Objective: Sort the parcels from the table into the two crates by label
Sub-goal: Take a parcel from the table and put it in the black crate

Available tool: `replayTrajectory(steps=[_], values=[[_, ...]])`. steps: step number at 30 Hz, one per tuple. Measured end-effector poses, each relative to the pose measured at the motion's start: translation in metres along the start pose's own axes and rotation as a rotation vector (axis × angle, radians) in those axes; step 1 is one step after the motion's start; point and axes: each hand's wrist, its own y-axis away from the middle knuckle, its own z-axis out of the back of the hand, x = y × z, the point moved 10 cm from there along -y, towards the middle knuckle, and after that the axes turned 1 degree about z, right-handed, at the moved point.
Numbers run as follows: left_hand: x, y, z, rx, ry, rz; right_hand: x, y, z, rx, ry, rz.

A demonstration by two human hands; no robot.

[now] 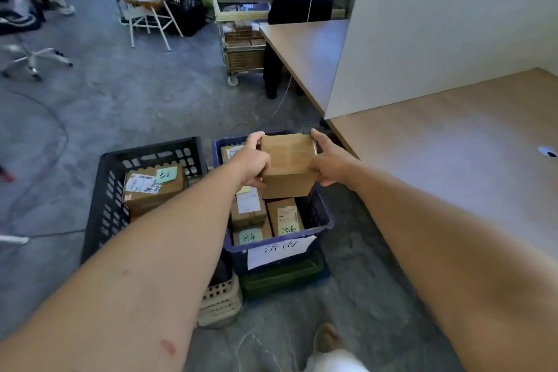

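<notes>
Parcel in hand (288,166): plain brown box, held above the far end of the blue crate (321,222).
Left hand (255,160): fingers curled round its left edge.
Right hand (327,161): gripping its right edge, thumb on top.
Step, as I judge it: I'd lower it level into the far end and let go with both sides together (I can't see its label from here, so I'd match it to the paper sign (279,251) first).
Black crate (99,190): one big parcel (151,190) visible.
Blue crate count: four parcels visible; more may lie beneath.
Crates: two.
Table (453,145): one small white object (546,151).
</notes>
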Motion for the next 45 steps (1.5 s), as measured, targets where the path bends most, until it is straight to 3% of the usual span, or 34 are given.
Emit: replayTrajectory(steps=[9,15,22,28,37,45], values=[[0.016,-0.052,0.055,-0.151,-0.043,0.094,0.041,-0.085,-0.027,0.097,0.127,0.114],[0.009,-0.106,0.063,-0.189,-0.101,0.137,0.034,-0.151,-0.027,0.152,0.057,0.059],[0.024,-0.162,0.051,-0.271,0.054,0.222,0.017,-0.215,-0.026,0.160,0.045,0.051],[0.040,-0.198,0.053,-0.351,-0.045,0.183,0.002,-0.256,-0.045,0.241,0.039,0.098],[0.051,-0.241,0.046,-0.307,-0.196,0.111,-0.011,-0.294,-0.064,0.281,0.145,0.142],[0.068,-0.227,0.066,-0.332,-0.326,0.125,0.000,-0.290,-0.095,0.293,0.201,0.201]])
